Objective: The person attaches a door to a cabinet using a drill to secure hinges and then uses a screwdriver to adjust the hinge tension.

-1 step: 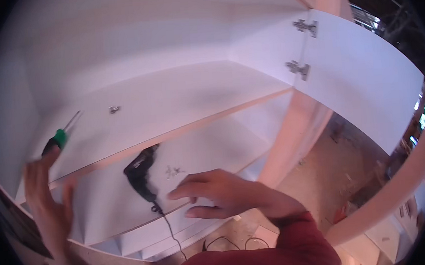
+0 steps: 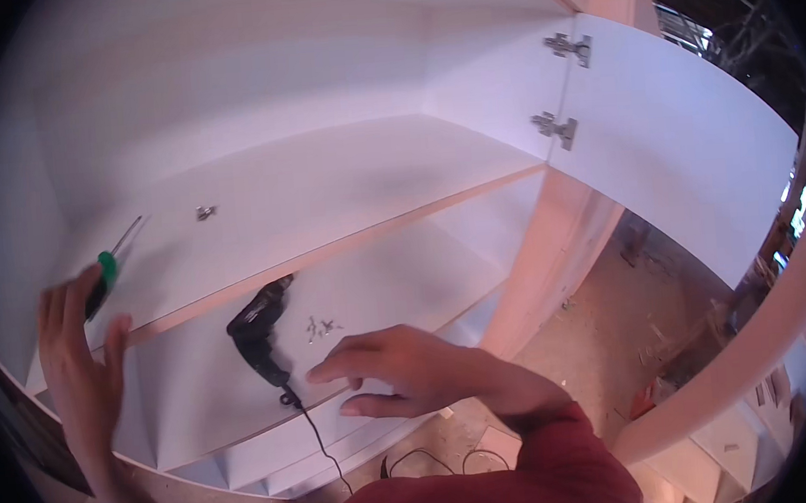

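A screwdriver [image 2: 104, 272] with a green and black handle lies at the left end of the upper white shelf, its shank pointing toward the back. My left hand [image 2: 78, 344] is at the handle, fingertips reaching over its near end and thumb apart; whether they touch it I cannot tell. Lower down, my right hand [image 2: 393, 369] hovers with fingers apart and nothing in them. Just beyond its fingertips, several small screws [image 2: 320, 328] are scattered on the lower shelf. A black corded power drill [image 2: 257, 332] lies to their left.
A small metal hardware piece [image 2: 206, 212] rests on the upper shelf [image 2: 324, 196]. At right, a white cabinet door [image 2: 675, 130] hangs open on two metal hinges [image 2: 555, 130]. The drill's cord [image 2: 320, 435] drops over the lower shelf edge. Boards [image 2: 715, 440] lie on the floor at right.
My left hand has moved slightly upward, its fingers further over the screwdriver handle. The whole view has shifted a little; my right hand keeps about the same pose.
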Motion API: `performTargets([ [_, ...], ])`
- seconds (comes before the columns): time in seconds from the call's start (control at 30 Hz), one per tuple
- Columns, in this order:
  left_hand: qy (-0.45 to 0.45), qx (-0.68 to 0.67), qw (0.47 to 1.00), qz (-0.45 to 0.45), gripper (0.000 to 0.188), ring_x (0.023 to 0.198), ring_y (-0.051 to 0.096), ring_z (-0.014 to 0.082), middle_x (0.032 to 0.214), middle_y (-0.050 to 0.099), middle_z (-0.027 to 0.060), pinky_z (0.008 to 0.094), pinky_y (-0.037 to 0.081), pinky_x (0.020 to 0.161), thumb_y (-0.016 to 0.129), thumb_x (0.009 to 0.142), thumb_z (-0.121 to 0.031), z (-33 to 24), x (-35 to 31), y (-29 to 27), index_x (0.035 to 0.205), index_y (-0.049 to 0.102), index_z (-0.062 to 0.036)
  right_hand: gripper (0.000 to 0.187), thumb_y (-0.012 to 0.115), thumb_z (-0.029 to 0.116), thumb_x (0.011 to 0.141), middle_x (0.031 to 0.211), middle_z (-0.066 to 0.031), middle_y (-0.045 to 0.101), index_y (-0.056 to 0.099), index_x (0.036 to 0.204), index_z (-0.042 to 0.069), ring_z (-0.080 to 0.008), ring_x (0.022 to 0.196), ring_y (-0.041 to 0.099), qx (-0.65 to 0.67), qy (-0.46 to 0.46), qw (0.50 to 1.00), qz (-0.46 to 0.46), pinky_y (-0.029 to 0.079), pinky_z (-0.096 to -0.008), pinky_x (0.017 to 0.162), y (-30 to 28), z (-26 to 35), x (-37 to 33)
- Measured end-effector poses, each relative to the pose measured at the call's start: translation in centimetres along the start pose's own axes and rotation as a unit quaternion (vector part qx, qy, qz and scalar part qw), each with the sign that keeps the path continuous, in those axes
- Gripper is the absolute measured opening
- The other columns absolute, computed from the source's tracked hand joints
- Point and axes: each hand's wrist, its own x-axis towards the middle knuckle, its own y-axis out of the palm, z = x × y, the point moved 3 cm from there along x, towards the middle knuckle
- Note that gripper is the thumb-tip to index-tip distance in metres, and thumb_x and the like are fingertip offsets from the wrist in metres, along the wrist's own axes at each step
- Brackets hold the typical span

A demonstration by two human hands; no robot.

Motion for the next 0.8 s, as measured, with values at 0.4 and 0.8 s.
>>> performTargets([
  [0.4, -0.165, -0.016, 0.973, 0.162, 0.030, 0.112, 0.062, 0.0377, 0.123, 0.064, 0.0196, 0.0452, 0.048, 0.098, 0.060, 0.095, -0.007, 9.3, 2.7, 7.3, 0.125, 0.058, -0.0046, 0.035, 0.070, 0.018, 0.093, 0.107, -0.0073, 0.073, 0.065, 0.126, 0.005, -0.0134, 0.087, 0.069, 0.034, 0.323, 0.926, -0.195, 0.052, -0.0267, 0.067, -7.8, -6.3, -22.1],
  [0.8, -0.067, -0.242, 0.968, -0.028, 0.047, 0.096, 0.057, 0.0160, 0.116, 0.063, 0.0086, 0.0304, 0.048, 0.087, 0.054, 0.106, -0.036, -6.1, 5.5, 8.6, 0.146, 0.053, -0.0128, 0.048, 0.058, 0.031, 0.102, 0.126, -0.0064, 0.061, 0.046, 0.141, 0.007, -0.0183, 0.114, 0.058, 0.035, 0.143, 0.613, -0.776, 0.047, -0.0362, 0.094, -23.9, -5.9, -41.4],
])
